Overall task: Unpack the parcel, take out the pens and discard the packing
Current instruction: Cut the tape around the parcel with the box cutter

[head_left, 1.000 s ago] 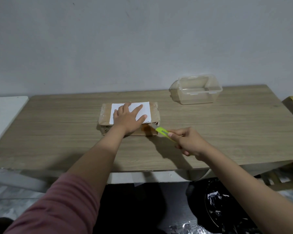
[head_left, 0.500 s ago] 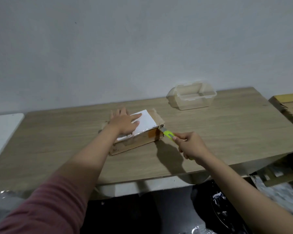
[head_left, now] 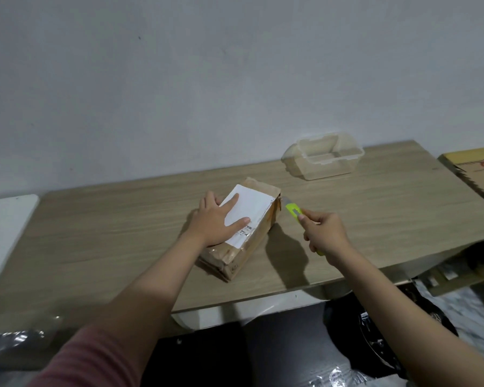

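Parcel [head_left: 246, 233] lies skewed mid-bench [head_left: 375, 213], my left hand [head_left: 218, 222] spread flat on its label, right hand [head_left: 323, 233] closed on the green cutter [head_left: 294, 210] at its far-right taped corner; I judge it light, stiff cardboard, best pinned from above.

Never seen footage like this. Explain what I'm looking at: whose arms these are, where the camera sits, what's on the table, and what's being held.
There is no machine here. The camera is worn on a person's head, looking forward and down, so the two arms reaching in from below are that person's own. On the wooden table lies a taped cardboard parcel with a white label. The left hand presses flat on top of it, holding it steady. The right hand grips a yellow-green utility knife, its tip pointing at the parcel's far end; whether it touches is unclear. An empty clear plastic container sits further back by the wall.
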The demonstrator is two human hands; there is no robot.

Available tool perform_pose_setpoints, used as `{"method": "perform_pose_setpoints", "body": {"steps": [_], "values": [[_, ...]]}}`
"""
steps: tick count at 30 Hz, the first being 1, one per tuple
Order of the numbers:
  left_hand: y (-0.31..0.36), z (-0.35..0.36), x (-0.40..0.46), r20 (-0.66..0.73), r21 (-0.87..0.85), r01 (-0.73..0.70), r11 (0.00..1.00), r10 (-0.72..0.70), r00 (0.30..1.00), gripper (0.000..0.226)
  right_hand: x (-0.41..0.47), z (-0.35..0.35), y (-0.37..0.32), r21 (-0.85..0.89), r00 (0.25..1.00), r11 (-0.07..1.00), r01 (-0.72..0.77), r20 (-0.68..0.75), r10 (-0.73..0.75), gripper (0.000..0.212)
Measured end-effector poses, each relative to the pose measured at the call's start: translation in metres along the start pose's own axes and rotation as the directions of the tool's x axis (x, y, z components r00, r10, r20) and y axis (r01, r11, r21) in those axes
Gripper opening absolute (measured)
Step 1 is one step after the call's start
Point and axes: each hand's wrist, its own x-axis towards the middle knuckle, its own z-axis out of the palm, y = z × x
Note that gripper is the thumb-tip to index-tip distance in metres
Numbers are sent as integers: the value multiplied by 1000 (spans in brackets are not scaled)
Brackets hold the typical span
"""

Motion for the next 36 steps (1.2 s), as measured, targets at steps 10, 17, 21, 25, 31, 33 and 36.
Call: {"method": "perform_pose_setpoints", "body": {"steps": [10, 17, 21, 25, 31, 33, 36], "values": [[3, 6, -2, -5, -1, -198, 980, 198, 980, 57, 3, 11, -4, 34, 1000, 999, -20, -21, 21, 31], [6, 7, -5, 70, 47, -162, 986, 159, 985, 59, -3, 26, -1, 110, 999, 993, -45, -26, 48, 25], [9, 8, -7, 113, 67, -147, 987, 139, 984, 66, 2, 29, -1, 107, 998, 994, -36, -38, 41, 27], [13, 7, -10, 139, 70, -135, 988, 125, 982, 72, 16, 31, -3, 75, 999, 996, -42, -22, 44, 30], [25, 6, -13, 131, 83, -66, 994, 54, 990, 74, 17, 32, -1, -31, 990, 993, 110, 89, -107, 26], [26, 7, -13, 137, 84, -51, 995, 40, 990, 74, 21, 29, 0, -38, 989, 994, 106, 109, -102, 28], [30, 10, -11, 133, 87, -9, 996, -2, 991, 74, 31, 22, -2, -80, 982, 990, 117, 159, -103, 30]]}}
